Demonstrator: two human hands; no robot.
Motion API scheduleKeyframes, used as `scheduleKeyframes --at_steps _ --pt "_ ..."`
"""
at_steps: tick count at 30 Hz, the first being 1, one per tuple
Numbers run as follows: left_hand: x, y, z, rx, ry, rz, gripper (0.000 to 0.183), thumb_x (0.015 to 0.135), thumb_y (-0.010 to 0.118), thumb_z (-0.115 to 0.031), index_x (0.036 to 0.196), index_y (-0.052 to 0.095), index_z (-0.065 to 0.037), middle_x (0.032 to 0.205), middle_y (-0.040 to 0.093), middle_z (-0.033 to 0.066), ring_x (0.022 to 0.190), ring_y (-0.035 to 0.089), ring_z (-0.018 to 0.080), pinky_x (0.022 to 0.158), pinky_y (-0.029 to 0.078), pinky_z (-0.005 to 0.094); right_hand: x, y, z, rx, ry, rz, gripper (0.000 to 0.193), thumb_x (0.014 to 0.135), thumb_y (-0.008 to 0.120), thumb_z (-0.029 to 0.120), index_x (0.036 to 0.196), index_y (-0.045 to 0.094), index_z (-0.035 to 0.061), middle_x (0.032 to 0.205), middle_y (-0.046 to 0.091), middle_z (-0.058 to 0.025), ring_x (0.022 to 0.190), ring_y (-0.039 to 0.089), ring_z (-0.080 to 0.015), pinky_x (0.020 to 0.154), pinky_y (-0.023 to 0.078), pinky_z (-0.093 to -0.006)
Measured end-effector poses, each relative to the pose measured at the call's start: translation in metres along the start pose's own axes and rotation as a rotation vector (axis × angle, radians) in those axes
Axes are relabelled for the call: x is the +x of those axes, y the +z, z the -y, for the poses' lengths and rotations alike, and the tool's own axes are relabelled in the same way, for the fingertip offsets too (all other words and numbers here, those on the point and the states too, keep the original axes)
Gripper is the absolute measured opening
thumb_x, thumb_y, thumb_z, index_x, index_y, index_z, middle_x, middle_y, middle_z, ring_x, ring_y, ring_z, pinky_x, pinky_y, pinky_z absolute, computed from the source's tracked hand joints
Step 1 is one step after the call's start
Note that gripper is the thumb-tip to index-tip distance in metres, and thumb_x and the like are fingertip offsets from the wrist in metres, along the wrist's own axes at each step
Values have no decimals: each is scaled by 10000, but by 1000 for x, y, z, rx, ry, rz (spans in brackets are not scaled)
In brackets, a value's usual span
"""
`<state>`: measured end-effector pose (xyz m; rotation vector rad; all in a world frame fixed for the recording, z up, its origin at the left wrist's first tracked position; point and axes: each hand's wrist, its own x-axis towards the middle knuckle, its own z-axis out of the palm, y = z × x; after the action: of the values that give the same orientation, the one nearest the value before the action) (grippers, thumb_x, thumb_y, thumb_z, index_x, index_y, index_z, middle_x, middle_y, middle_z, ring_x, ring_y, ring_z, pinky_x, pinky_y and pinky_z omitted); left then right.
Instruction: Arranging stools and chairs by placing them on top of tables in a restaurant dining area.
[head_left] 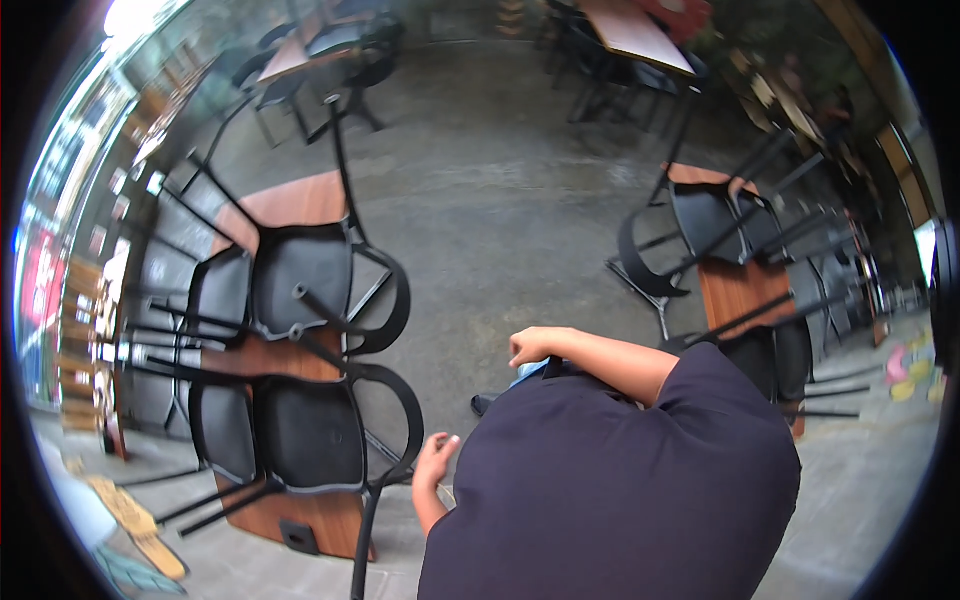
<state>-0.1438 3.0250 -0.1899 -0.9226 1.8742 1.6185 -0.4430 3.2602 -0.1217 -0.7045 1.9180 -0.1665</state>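
Observation:
My left hand point(434, 460) hangs low at my left side with nothing in it. Its fingers are loosely bent and apart, near the curved back of an upturned black chair point(312, 432) without clearly touching it. My right arm crosses in front of my dark shirt. At its end, my right hand point(533, 345) is curled closed, and I see nothing held in it. Just below that hand a bit of blue cloth point(527, 371) shows past the shirt, and a dark shoe point(483, 404) is on the grey floor.
More black chairs point(302, 280) lie upturned on a wooden table point(290, 205) at left, legs sticking out. Similar chairs point(708, 220) are upturned on a table point(740, 295) at right. Farther off stand two tables point(635, 35) with chairs. Grey concrete floor point(480, 210) runs between the rows.

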Motion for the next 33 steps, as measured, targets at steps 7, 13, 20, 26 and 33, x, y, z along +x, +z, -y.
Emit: scheduleKeyframes --at_steps 7,13,20,26,33 --pt "72 -29 -137 -23 288 -281 365 889 624 -307 1097 564 -14 915 616 83 832 547 152 760 447 298 -79 7 -92 415 255 -426 422 813 650 392 1082 626 67 1101 647 -153 1051 601 -294 890 464 -379" --pt "96 31 -172 65 285 -68 347 898 617 -302 1112 566 -34 817 543 20 730 477 101 654 410 254 -95 36 -141 431 297 -310 423 825 641 404 1087 634 72 1136 633 -141 1083 581 -282 898 458 -384" --pt "100 130 -161 423 45 206 476 860 655 -383 1182 569 -42 996 654 136 894 590 199 783 464 330 -113 41 -226 526 232 -261 447 830 638 403 1111 628 55 1152 625 -142 1083 579 -284 896 456 -380" --pt "114 232 -219 363 107 273 474 862 654 -381 1180 570 -39 962 655 113 839 585 178 758 469 316 -138 28 -320 676 260 -352 403 823 655 380 1063 639 56 1042 656 -126 953 616 -257 784 491 -400" --pt "124 328 -320 358 379 416 366 897 631 -296 1148 585 -34 897 633 65 780 561 141 725 471 283 -128 63 -414 1262 205 -658 288 859 640 325 943 608 52 816 662 -75 655 623 -163 519 481 -341"
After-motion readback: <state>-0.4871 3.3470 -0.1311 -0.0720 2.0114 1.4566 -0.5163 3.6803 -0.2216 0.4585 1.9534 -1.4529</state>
